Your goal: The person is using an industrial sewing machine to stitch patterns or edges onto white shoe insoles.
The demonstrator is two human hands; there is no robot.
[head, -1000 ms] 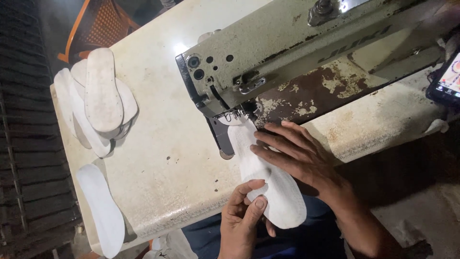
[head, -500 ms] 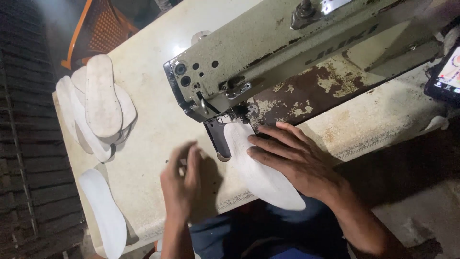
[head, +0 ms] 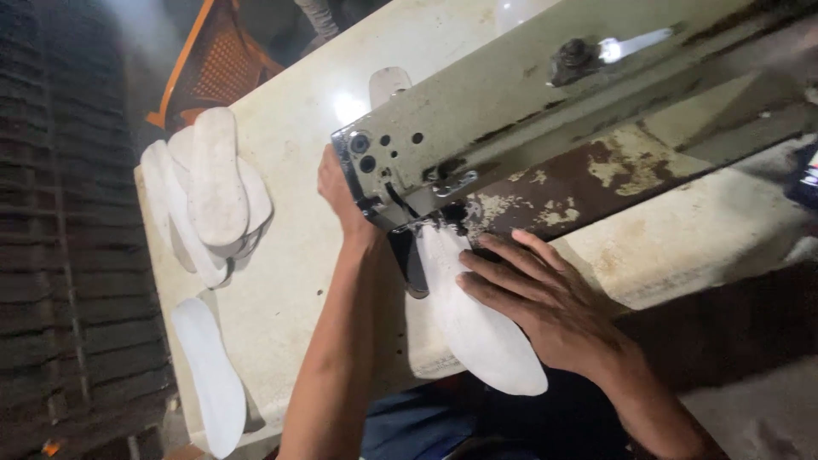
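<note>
Head view: right hand [head: 545,311] lies flat, fingers spread, pressing a white insole [head: 477,319] onto the surface [head: 290,255]. No grip closed on it, just palm-down contact. Insole's toe end sits under the needle area of the sewing machine [head: 511,128]; its heel end overhangs the near edge of the surface, toward the person.

Left hand [head: 336,192] is up against the left end of the machine head, behind the faceplate. Fingers hidden by the machine, so can't tell if that grip is closed or spread.

Stack of white insoles [head: 209,192] lies at the far-left part of the surface, well apart from both hands. One single insole [head: 209,375] lies alone near the front-left corner. Orange plastic crate [head: 217,64] stands beyond the surface's far edge.
</note>
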